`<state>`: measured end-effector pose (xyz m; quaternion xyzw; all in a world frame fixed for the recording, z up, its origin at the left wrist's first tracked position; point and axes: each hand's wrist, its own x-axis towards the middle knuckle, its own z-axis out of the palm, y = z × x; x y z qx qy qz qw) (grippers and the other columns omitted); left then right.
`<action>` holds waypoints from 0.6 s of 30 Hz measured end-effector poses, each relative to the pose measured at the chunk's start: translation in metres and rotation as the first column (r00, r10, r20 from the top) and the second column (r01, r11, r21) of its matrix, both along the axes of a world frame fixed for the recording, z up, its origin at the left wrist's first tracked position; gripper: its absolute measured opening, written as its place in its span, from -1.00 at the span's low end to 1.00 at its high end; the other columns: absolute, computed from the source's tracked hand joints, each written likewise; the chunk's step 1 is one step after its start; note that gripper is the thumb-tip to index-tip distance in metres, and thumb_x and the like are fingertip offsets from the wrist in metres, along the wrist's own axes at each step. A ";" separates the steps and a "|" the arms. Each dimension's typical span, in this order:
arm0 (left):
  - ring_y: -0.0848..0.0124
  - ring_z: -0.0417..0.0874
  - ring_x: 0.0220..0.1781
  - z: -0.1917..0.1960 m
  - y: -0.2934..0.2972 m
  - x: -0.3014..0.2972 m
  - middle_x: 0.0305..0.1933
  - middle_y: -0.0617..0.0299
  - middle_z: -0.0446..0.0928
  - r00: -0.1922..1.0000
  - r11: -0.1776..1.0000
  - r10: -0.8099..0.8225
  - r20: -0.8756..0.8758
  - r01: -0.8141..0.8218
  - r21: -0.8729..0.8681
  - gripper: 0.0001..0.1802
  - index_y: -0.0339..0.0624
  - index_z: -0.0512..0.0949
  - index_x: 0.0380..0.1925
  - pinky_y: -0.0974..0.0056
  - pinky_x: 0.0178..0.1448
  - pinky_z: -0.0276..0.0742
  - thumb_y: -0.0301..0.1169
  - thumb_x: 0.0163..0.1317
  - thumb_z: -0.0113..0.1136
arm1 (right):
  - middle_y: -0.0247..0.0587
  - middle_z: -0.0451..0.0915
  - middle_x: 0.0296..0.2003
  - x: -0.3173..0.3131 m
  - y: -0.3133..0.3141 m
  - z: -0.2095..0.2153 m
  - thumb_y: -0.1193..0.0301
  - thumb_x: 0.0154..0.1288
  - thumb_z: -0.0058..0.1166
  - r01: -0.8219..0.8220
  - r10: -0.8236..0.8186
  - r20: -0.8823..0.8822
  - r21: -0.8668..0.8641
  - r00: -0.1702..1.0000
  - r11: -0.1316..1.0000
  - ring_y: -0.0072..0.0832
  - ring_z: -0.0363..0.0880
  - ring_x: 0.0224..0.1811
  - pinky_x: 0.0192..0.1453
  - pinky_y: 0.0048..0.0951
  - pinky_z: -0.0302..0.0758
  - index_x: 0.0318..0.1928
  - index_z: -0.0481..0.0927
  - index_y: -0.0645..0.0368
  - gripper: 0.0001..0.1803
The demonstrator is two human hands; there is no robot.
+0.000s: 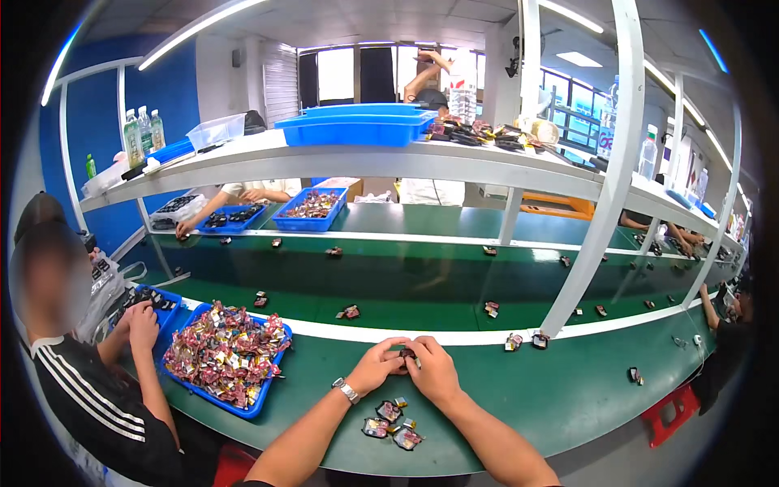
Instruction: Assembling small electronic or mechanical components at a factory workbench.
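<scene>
My left hand, with a metal watch on its wrist, and my right hand meet over the green table at the middle. Between their fingertips they pinch a small dark electronic module, mostly covered by the fingers. Close to me, between my forearms, lie several black-edged electronic modules with pinkish wrapping and silver and yellow parts. To the left of my hands stands a blue tray heaped with similar pink-wrapped pieces.
Beyond a white rail runs a green conveyor belt with scattered modules. Two loose modules lie near a white post. A shelf with blue trays spans above. A co-worker sits left; others work across.
</scene>
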<state>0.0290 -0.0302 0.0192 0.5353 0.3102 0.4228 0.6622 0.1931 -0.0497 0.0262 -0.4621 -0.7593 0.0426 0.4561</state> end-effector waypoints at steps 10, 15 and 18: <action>0.39 0.59 0.08 -0.013 0.006 -0.006 0.02 0.12 0.56 0.992 0.987 -0.021 0.122 0.040 -0.153 -0.59 -0.24 0.35 0.20 0.25 0.20 0.59 -0.59 0.35 -0.04 | -0.25 0.54 -0.23 0.015 0.007 0.006 0.55 0.10 0.16 -0.182 0.176 0.156 0.028 0.972 0.983 -0.24 0.56 -0.12 -0.08 -0.27 0.56 -0.21 0.60 0.13 -0.80; 0.38 0.62 0.06 -0.016 0.006 -0.005 -0.01 0.15 0.59 0.999 0.998 -0.013 0.030 0.015 -0.067 -0.64 -0.24 0.38 0.16 0.22 0.18 0.60 -0.58 0.36 -0.02 | -0.22 0.52 -0.27 0.023 0.009 0.006 0.53 0.07 0.20 -0.265 0.291 0.157 -0.167 0.944 0.950 -0.22 0.53 -0.15 -0.07 -0.24 0.53 -0.20 0.54 0.10 -0.76; 0.39 0.62 0.06 -0.018 0.009 -0.003 -0.02 0.15 0.59 0.999 0.999 -0.038 -0.012 0.038 -0.037 -0.65 -0.24 0.39 0.15 0.24 0.18 0.60 -0.58 0.36 -0.02 | -0.22 0.51 -0.25 0.031 0.011 0.005 0.49 0.07 0.26 -0.270 0.307 0.164 -0.213 0.938 0.939 -0.24 0.52 -0.12 -0.02 -0.25 0.51 -0.23 0.58 0.07 -0.78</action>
